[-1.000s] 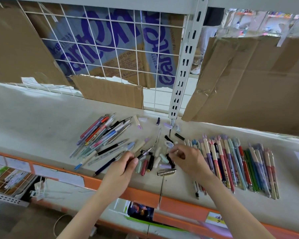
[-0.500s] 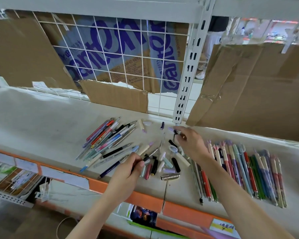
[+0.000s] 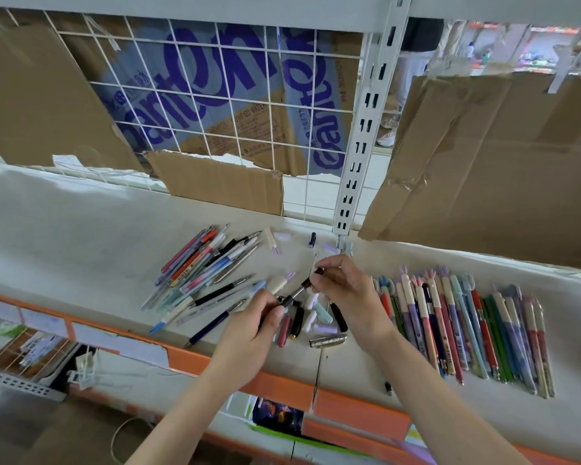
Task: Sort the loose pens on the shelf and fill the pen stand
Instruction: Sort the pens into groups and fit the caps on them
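Both hands meet just above the middle of the pale shelf (image 3: 81,236). The left hand (image 3: 252,325) has its thumb and fingers curled round the lower end of a slim black pen (image 3: 296,293), which slants up toward 1 o'clock; the right hand (image 3: 346,290) pinches a small dark cap (image 3: 318,271) between thumb and forefinger at the pen's upper end, right at the tip or just short of it, and whether the two touch cannot be told. Under and between the hands lies a scatter of loose caps and short barrels (image 3: 316,318), black, white, mint, lilac and dull red, with a silver metal cap (image 3: 327,340) at 6 o'clock of them. At 10 o'clock from the hands a fanned heap of loose pens (image 3: 202,266) points mostly toward 1 o'clock, and a dark blue pen (image 3: 212,325) lies apart at its lower edge. At 3 o'clock a tidier row of pens (image 3: 463,327) lies side by side, many with rabbit-ear tops. A few lilac caps (image 3: 282,236) sit at 12 o'clock near the slotted white upright (image 3: 363,135). Behind the shelf a white wire grid (image 3: 215,95) backs onto printed cardboard, and a brown cardboard sheet (image 3: 503,169) hangs at 2 o'clock. The shelf's front edge is an orange strip (image 3: 282,385). No pen stand can be made out.
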Action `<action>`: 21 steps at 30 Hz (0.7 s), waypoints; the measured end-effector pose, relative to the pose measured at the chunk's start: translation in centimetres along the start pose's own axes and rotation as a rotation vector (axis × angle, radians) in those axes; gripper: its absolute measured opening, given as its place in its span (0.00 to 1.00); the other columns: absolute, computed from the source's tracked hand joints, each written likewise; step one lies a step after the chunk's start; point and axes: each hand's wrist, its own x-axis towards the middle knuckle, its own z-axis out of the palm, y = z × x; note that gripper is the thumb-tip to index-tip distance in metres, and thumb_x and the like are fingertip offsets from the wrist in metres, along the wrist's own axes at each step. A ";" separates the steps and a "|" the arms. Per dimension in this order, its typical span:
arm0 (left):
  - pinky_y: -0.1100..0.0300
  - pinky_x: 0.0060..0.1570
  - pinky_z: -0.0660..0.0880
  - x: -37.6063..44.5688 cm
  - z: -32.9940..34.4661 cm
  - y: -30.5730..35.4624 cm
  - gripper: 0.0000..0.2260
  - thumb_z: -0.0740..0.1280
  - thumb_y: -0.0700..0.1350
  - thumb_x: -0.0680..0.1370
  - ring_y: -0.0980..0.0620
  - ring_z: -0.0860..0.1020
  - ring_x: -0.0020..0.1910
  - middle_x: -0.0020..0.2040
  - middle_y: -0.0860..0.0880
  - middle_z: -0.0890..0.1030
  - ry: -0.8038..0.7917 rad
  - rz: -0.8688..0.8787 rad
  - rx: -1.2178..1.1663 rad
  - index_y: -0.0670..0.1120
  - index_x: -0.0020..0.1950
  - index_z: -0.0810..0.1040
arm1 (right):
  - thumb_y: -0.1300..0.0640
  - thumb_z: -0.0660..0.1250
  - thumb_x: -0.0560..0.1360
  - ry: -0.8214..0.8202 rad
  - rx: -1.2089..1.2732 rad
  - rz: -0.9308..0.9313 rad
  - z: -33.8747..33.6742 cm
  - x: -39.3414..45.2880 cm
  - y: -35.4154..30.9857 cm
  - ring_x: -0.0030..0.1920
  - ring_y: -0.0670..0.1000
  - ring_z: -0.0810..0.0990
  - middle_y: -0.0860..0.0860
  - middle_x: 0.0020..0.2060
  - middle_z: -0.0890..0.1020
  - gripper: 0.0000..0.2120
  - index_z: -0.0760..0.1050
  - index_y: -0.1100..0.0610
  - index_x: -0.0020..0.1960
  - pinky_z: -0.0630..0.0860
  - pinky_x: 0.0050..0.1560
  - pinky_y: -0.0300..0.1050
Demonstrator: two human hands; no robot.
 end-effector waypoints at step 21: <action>0.64 0.24 0.63 2.7 0.3 3.2 0.09 0.56 0.46 0.82 0.58 0.65 0.22 0.26 0.54 0.68 -0.096 -0.172 -0.011 0.47 0.43 0.69 | 0.69 0.64 0.74 0.246 0.126 0.024 0.0 0.7 -0.8 0.30 0.46 0.74 0.55 0.33 0.77 0.04 0.73 0.61 0.45 0.72 0.34 0.34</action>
